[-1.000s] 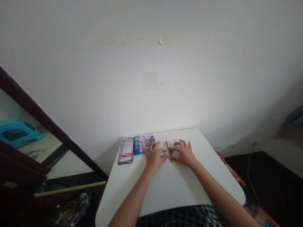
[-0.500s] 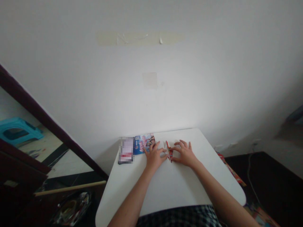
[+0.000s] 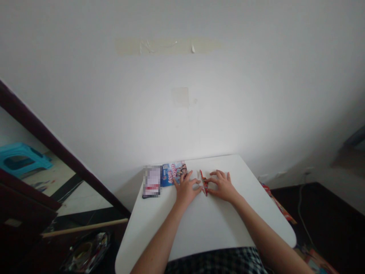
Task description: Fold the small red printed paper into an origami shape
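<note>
A small piece of folded paper (image 3: 204, 183), red-patterned with white parts, stands between my two hands over the white table (image 3: 211, 224). My left hand (image 3: 186, 189) holds its left side with thumb and index finger, the other fingers spread. On the opposite side my right hand (image 3: 224, 186) grips the red part with thumb and fingertips, its remaining fingers raised. Behind my left hand lies a blue printed booklet (image 3: 170, 174) with pink and white lettering. Left of it is a dark-edged, phone-like rectangle (image 3: 152, 182), its face pixelated.
A white wall (image 3: 242, 95) rises at the table's far edge. To the left are a dark-framed mirror (image 3: 85, 175) showing a blue stool, and a black container (image 3: 88, 251) of odds and ends on the floor. A cable (image 3: 300, 209) hangs at right.
The fingers of my right hand have shifted slightly on the folded paper, and its red part looks a little narrower. My left hand stays nearly in place.
</note>
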`<state>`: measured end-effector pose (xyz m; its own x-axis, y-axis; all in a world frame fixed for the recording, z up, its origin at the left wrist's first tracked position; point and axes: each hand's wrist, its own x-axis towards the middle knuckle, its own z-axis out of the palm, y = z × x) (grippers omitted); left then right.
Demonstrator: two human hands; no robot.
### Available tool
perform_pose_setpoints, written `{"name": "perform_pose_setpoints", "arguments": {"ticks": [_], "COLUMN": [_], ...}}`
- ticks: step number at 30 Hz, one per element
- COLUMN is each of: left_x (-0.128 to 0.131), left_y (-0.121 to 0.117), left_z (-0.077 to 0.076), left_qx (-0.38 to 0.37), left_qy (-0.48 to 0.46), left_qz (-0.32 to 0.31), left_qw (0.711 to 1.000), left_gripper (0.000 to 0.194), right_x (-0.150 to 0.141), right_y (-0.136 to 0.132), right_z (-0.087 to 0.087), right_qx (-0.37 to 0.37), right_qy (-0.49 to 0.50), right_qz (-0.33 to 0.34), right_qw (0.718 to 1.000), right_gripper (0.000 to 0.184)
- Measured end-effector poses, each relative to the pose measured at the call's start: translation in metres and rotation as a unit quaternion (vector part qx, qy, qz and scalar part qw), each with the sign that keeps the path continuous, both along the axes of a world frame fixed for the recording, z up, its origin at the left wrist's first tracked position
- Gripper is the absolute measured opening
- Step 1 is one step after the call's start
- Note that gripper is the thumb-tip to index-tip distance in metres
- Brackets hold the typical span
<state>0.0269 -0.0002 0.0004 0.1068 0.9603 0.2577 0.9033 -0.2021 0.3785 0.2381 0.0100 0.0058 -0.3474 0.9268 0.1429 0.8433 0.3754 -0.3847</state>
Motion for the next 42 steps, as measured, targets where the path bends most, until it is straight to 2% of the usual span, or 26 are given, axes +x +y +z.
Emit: {"name": "perform_pose_setpoints", "arguments": {"ticks": [7,26,29,34,42], "left_x": [0.001,0.0,0.0,-0.001,0.001], "left_y": [0.001,-0.001,-0.002,-0.001,0.004], "left_z": [-0.001,-0.001,-0.001,-0.001,0.0], "left_qx": [0.0,0.004,0.002,-0.003,-0.005], "left_qy": [0.007,-0.013,-0.003,0.011,0.012], "left_qz": [0.008,0.003,-0.002,0.0,0.017], "left_qw": [1.0,1.0,1.0,1.0,1.0], "left_gripper": [0.025,0.025,0.029,0.033,0.022], "right_x": [-0.003,0.004,0.006,0.004,-0.005], "right_y": [0.0,0.001,0.003,0.006,0.005], "right_z": [-0.004,0.001,0.001,-0.002,-0.004], "right_qx": [0.007,-0.022,-0.032,-0.01,0.019], "right_qy": [-0.008,-0.029,-0.024,-0.015,0.016], "right_qz": [-0.014,0.016,0.021,-0.009,-0.049], "right_qw": [1.0,0.999,0.999,1.0,0.998], "right_gripper": [0.045,0.065,0.059,0.031,0.022]}}
